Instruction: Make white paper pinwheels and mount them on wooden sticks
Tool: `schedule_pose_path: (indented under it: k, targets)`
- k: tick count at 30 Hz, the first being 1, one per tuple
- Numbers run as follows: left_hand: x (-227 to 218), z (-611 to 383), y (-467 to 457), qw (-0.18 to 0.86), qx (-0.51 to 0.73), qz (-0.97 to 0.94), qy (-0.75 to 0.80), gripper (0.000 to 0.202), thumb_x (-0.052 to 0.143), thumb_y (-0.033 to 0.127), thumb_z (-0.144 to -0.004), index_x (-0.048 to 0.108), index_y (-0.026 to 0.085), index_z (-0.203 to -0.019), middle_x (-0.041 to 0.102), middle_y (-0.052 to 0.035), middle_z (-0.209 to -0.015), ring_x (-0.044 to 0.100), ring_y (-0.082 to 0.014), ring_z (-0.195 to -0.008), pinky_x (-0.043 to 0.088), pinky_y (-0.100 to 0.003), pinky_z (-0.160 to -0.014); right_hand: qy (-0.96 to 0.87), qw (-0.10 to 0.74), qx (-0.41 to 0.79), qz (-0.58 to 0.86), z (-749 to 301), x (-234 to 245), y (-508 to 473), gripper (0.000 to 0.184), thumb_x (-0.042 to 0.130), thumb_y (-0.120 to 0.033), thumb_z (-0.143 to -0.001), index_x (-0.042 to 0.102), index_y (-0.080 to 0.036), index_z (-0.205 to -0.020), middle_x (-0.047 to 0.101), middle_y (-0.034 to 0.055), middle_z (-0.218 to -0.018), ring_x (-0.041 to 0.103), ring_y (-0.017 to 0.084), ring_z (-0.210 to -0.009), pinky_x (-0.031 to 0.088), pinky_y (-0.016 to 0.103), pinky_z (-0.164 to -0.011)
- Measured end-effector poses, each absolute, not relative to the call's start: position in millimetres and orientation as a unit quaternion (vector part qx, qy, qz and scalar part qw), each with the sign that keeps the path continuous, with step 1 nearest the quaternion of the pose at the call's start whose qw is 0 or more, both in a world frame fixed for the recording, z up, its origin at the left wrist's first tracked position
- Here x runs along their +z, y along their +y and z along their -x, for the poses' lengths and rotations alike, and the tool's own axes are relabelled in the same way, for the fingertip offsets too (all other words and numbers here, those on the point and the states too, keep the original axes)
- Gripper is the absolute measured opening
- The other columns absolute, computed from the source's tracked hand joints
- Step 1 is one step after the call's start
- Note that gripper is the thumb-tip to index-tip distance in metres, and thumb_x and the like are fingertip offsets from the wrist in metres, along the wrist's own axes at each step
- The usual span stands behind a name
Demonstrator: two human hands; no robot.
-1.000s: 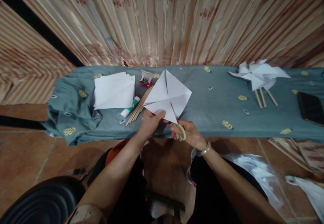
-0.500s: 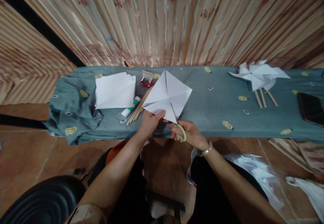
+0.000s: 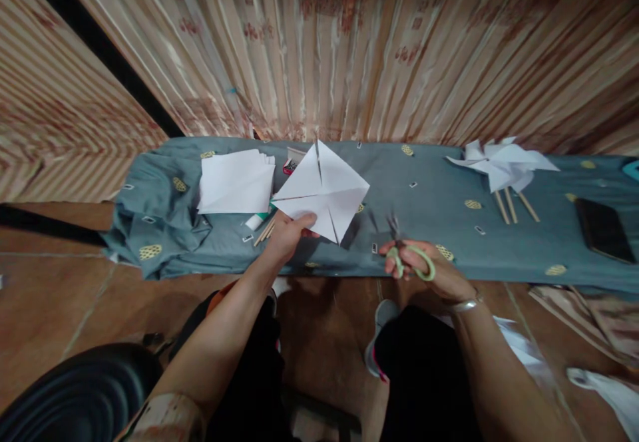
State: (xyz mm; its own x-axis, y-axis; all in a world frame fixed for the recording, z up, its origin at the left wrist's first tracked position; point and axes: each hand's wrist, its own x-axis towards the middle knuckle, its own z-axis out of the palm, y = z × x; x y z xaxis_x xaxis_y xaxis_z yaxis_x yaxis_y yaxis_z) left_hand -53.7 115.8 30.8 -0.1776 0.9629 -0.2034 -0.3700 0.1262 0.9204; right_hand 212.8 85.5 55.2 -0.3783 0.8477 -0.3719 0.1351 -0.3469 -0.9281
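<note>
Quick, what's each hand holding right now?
Left hand: closed, holding the paper, thumb on top.
Right hand: closed on the scissors, held apart from the paper.

Left hand (image 3: 288,234) and right hand (image 3: 444,275) apart

No legible text, brand or number is found. Small white patches (image 3: 374,247) on the blue-green cloth (image 3: 429,212) bear dark marks too small to read; reddish prints (image 3: 409,52) on the curtain (image 3: 329,82) yield no readable lettering.
</note>
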Motion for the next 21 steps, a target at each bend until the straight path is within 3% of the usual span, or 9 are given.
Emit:
schedule_pose_path:
  k: [3, 5, 9, 12, 15, 21]
  targets:
    - [30, 50, 111, 0.597, 0.573, -0.319, 0.463, 0.029, 0.075, 0.024, -0.051, 0.067, 0.016, -0.079, 0.069, -0.0006, -0.071, 0.063, -0.0172, -0.065, 0.052, -0.029, -0.060, -0.475, 0.411, 0.548, 0.552, -218, 51, 94, 0.051, 0.073, -0.062, -0.065, 0.066, -0.018, -0.092, 0.070, 0.0057, -0.078, 0.061, 0.014, -0.064, 0.046, 0.023, -0.054]
    - [31, 46, 107, 0.622, 0.555, -0.320, 0.451, 0.028, 0.076, 0.023, -0.049, 0.067, 0.015, -0.075, 0.071, -0.0017, -0.072, 0.065, -0.0189, -0.070, 0.052, -0.031, -0.068, -0.464, 0.453, 0.512, 0.563, -219, 48, 98, 0.052, 0.074, -0.061, -0.065, 0.066, -0.020, -0.094, 0.071, 0.0053, -0.083, 0.062, 0.014, -0.069, 0.048, 0.024, -0.059]
    - [35, 36, 100, 0.671, 0.502, -0.315, 0.446, 0.027, 0.075, 0.023, -0.046, 0.067, 0.013, -0.070, 0.072, -0.0043, -0.070, 0.067, -0.0229, -0.072, 0.051, -0.032, -0.070, -0.489, 0.446, 0.492, 0.565, -215, 47, 100, 0.051, 0.077, -0.058, -0.063, 0.067, -0.020, -0.095, 0.068, -0.0002, -0.076, 0.058, 0.012, -0.066, 0.045, 0.023, -0.058]
    - [36, 30, 98, 0.685, 0.476, -0.321, 0.449, 0.024, 0.072, 0.023, -0.045, 0.066, 0.013, -0.066, 0.070, -0.0043, -0.065, 0.067, -0.0235, -0.068, 0.049, -0.031, -0.065, -0.501, 0.424, 0.500, 0.565, -210, 48, 98, 0.047, 0.082, -0.053, -0.056, 0.069, -0.020, -0.087, 0.060, -0.0051, -0.064, 0.049, 0.009, -0.055, 0.039, 0.022, -0.051]
    - [37, 27, 98, 0.695, 0.461, -0.318, 0.451, 0.026, 0.074, 0.027, -0.047, 0.067, 0.013, -0.068, 0.070, -0.0053, -0.066, 0.066, -0.0231, -0.069, 0.049, -0.031, -0.065, -0.474, 0.416, 0.545, 0.552, -203, 48, 97, 0.042, 0.084, -0.050, -0.051, 0.067, -0.021, -0.077, 0.061, -0.0048, -0.062, 0.050, 0.010, -0.054, 0.040, 0.023, -0.051]
    - [46, 24, 98, 0.744, 0.482, -0.264, 0.381, 0.048, 0.064, 0.060, -0.069, 0.069, 0.017, -0.092, 0.071, -0.0108, -0.100, 0.066, -0.0222, -0.088, 0.053, -0.034, -0.076, -0.414, 0.483, 0.558, 0.534, -190, 38, 100, 0.038, 0.080, -0.049, -0.056, 0.065, -0.022, -0.078, 0.068, -0.0001, -0.072, 0.060, 0.016, -0.064, 0.048, 0.029, -0.063]
